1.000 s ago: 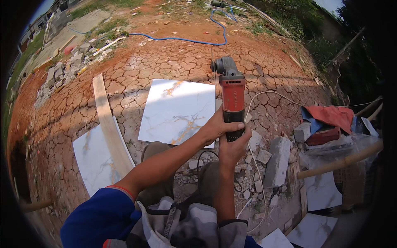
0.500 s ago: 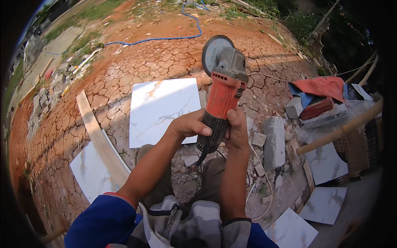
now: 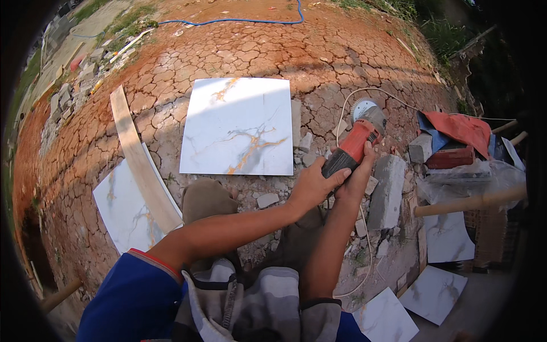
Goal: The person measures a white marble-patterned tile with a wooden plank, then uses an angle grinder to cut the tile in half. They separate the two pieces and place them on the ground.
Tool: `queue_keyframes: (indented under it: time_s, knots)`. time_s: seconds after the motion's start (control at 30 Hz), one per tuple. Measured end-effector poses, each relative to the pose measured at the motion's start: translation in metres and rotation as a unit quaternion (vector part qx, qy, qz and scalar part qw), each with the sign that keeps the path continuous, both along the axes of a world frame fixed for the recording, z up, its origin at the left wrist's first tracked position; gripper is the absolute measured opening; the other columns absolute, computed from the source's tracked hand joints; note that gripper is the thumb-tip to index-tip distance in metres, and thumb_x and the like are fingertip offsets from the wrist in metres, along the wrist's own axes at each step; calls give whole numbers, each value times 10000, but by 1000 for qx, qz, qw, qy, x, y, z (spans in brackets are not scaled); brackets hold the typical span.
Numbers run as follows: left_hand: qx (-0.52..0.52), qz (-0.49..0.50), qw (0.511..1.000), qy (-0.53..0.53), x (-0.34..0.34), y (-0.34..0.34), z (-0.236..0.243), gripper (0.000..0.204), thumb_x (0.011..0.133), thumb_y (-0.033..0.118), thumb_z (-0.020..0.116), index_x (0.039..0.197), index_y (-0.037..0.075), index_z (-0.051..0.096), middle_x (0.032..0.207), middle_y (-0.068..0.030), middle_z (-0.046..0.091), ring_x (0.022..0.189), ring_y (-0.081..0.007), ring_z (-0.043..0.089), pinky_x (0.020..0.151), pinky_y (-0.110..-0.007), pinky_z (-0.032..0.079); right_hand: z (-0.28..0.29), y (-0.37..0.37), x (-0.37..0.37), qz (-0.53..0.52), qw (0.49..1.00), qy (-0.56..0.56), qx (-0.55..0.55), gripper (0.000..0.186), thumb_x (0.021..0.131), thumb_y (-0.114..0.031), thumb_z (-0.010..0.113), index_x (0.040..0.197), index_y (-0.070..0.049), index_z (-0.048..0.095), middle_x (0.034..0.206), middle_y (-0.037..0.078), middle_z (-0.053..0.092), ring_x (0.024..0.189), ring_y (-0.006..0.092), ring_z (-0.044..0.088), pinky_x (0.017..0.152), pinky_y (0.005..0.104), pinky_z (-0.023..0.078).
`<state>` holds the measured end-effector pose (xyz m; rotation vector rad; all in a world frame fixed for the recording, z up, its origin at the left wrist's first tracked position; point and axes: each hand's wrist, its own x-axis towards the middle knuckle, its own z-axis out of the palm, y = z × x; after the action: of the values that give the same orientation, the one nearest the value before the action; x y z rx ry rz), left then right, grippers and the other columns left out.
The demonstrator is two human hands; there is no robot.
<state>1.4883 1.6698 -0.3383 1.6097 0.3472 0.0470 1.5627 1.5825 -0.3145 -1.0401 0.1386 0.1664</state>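
Both my hands grip a red and black angle grinder [image 3: 357, 142], its grey head and round disc [image 3: 363, 106] pointing away from me to the right. My left hand [image 3: 319, 185] wraps the black rear part of the body from the left, thumb on top. From the right, my right hand [image 3: 359, 171] closes round the same body, its thumb along the red part. To the left of the grinder, a white marbled tile [image 3: 236, 128] with gold and grey veins lies flat on the ground. A thin cord runs from the tool past my right arm.
A wooden plank [image 3: 139, 159] rests across another marbled tile [image 3: 122, 205] at left. Concrete blocks [image 3: 387, 191] and rubble lie to the right, near a red cloth [image 3: 458, 131] and a bamboo pole [image 3: 470, 200]. Cut tile pieces [image 3: 434, 293] sit lower right. A blue hose [image 3: 239, 21] crosses the cracked soil.
The grinder, held in both hands, has gone from upright in front of me to lower and further right, tilted away. The view has shifted too, and more of the middle tile shows.
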Motion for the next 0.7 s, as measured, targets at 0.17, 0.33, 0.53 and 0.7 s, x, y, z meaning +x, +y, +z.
queue_keyframes:
  time_s: [0.17, 0.33, 0.53, 0.7]
  knots:
    - [21, 25, 999, 12, -7, 9, -13, 716, 864, 656, 731, 1008, -35, 611, 795, -224, 683, 757, -342, 700, 684, -424, 533, -29, 11, 3, 25, 999, 39, 3, 500, 1009, -522, 515, 1165, -49, 557, 898, 134, 679, 708, 248, 717, 592, 377, 604]
    - [51, 47, 997, -18, -9, 14, -19, 729, 857, 651, 737, 996, -50, 595, 805, -270, 692, 776, -417, 717, 694, -460, 541, -39, 17, 7, 31, 999, 37, 16, 571, 1001, -594, 508, 1173, -52, 561, 869, 120, 667, 691, 245, 716, 583, 373, 602]
    - [113, 41, 990, -72, -4, 16, -20, 754, 870, 659, 723, 1024, -68, 596, 741, -221, 666, 661, -316, 682, 631, -441, 525, -37, 16, 15, 32, 999, 36, -6, 656, 980, -669, 529, 1184, -46, 561, 879, 114, 663, 668, 239, 703, 578, 372, 597]
    - [-154, 3, 988, -27, 8, 26, -15, 655, 961, 650, 621, 1035, -1, 606, 744, -81, 634, 564, -159, 607, 503, -329, 504, -27, 18, 10, 67, 990, -85, -89, 609, 949, -593, 672, 1149, -21, 611, 945, 132, 719, 718, 193, 712, 564, 324, 585]
